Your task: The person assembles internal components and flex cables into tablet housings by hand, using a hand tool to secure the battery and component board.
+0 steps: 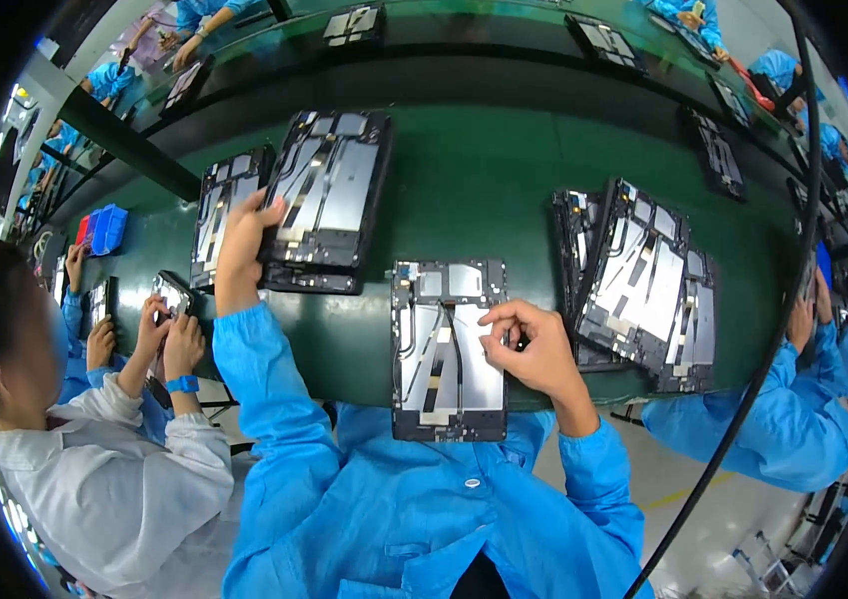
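An opened tablet point(481, 384) with silver plates, black ribbon cables and a dark lower board lies in front of me, at the table's near edge. Over its right side is my right hand point(536, 349), fingers curled in a pinch; whatever they hold, if anything, is too small to make out. My left hand point(241, 245) reaches forward and grips the left edge of another opened tablet point(349, 185), thumb on top. That tablet rests on or just above a further tablet point(309, 280), and one more opened tablet point(227, 190) lies to its left.
Several opened tablets point(638, 275) are piled askew on the green table point(474, 180) to my right. Beyond it, a dark conveyor point(474, 75) carries more units. A black cable point(743, 399) hangs at right. Co-workers sit either side; blue bins point(106, 228) stand at left.
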`<state>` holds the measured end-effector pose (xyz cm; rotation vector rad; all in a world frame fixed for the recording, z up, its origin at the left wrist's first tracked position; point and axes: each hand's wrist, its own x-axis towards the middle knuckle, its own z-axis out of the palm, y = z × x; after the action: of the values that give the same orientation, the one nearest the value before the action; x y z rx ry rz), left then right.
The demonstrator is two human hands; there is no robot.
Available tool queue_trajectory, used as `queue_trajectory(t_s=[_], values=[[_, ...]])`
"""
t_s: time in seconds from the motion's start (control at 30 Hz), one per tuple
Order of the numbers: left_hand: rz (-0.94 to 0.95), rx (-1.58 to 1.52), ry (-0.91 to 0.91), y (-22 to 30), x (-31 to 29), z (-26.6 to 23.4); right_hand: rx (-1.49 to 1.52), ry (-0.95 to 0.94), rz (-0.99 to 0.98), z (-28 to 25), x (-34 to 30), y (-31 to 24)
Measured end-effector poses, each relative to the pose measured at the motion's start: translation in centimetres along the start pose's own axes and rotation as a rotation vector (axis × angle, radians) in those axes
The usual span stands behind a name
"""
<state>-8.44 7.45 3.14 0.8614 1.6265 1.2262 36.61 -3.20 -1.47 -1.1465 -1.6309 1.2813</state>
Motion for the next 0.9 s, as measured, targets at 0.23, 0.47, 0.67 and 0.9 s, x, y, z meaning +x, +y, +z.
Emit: queue_trajectory(t_s=[0.23,0.47,0.67,0.9], values=[[0.116,0.131,0.086,-0.8,-3.9,1.3,0.025,0.002,-0.029,0.0,0.1,0.7],[0.349,0.614,0.395,-2.1,-5.3,2.7,0.098,0.067,-0.040,0.5,-0.3,1.2],[0.535,1.000,0.630,-3.5,-6.6,4.5,-0.019,0.277,-0.220,1.0,0.0,1.3],[1.000,0.540,0.044,-3.0,-15.0,10.9,-0.129,0.346,-0.249,1.3,1.5,0.9]])
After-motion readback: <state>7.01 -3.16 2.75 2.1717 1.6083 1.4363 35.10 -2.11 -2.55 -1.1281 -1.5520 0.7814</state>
